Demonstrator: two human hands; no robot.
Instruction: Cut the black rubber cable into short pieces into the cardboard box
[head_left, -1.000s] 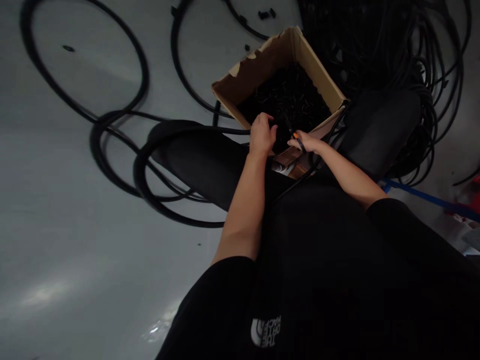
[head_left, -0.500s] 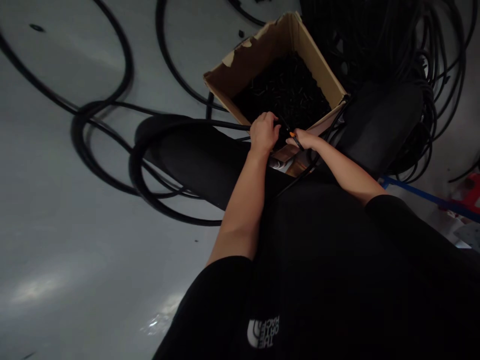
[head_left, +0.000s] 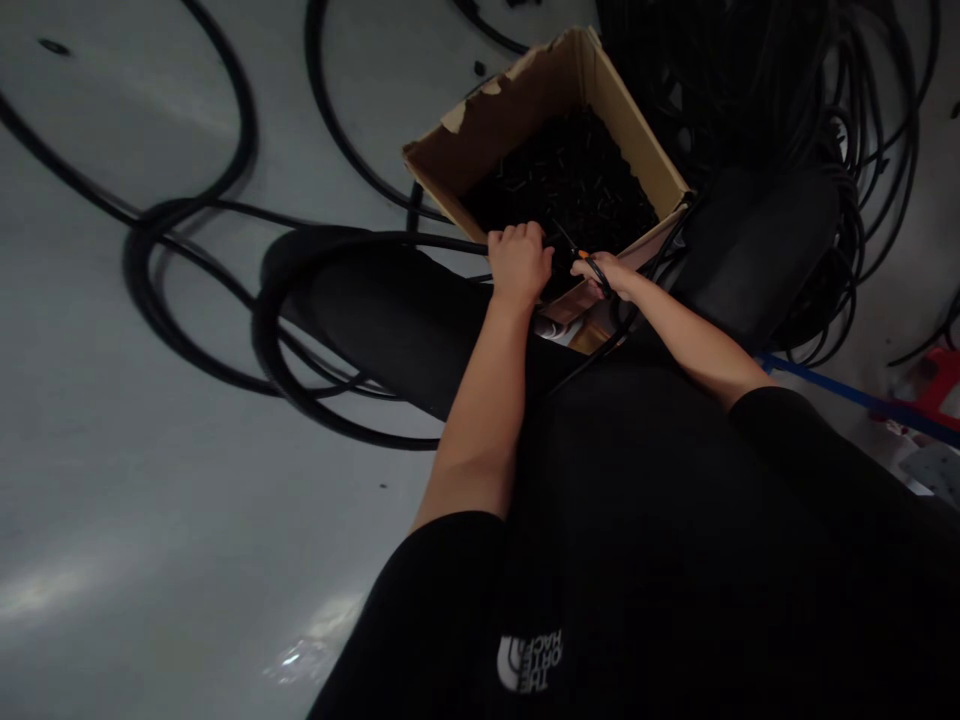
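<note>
Black rubber cable (head_left: 450,243) is gripped by the closed left hand (head_left: 520,265), which has been shifted slightly leftward along it. A thin black strand (head_left: 598,268) (orange-marked near its tip) is pinched by the right hand (head_left: 600,275). Both hands are held over the near edge of a cardboard box (head_left: 517,105) filled with short black pieces (head_left: 562,170); coiled black cable (head_left: 787,100) is heaped beyond.

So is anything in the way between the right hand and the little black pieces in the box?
Nothing visible is. The right hand is over the open cardboard box, just above the little black pieces. The left hand is beside it, not between them.
</note>
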